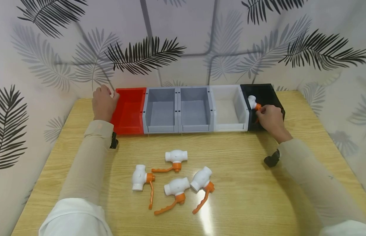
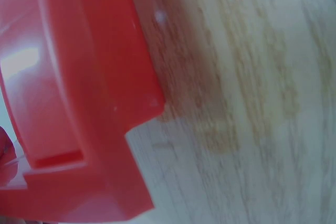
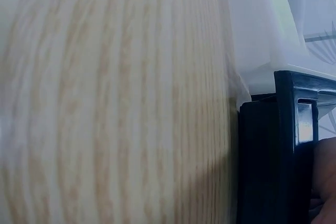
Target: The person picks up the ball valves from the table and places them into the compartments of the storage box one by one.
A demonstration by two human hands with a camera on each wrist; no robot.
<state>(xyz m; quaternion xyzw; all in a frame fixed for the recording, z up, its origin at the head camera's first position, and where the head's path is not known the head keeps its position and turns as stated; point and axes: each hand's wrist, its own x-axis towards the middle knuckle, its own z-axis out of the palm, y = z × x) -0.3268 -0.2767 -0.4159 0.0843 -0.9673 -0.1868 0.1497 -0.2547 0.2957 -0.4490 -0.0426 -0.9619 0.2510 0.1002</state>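
My right hand (image 1: 271, 119) reaches into the black bin (image 1: 277, 95) at the right end of a row. It pinches a white ball valve (image 1: 252, 101) by its orange handle part, most of the handle hidden by the fingers. In the right wrist view, part of this hand (image 3: 325, 182) shows behind the black bin's front. My left hand (image 1: 104, 103) is at the left side of the red bin (image 1: 128, 127), thumb near the rim. Its fingertips are hidden, so I cannot tell whether it grips the bin. The red bin's front lip (image 2: 105, 187) fills the left wrist view's left side.
Two grey bins (image 1: 162, 128) (image 1: 195, 128) and a white bin (image 1: 230, 127) stand between the red and black ones. Several white ball valves with orange handles, among them one valve (image 1: 177, 155) near the middle, lie on the wooden table (image 1: 241, 196). A leaf-patterned cloth (image 1: 194, 42) hangs behind.
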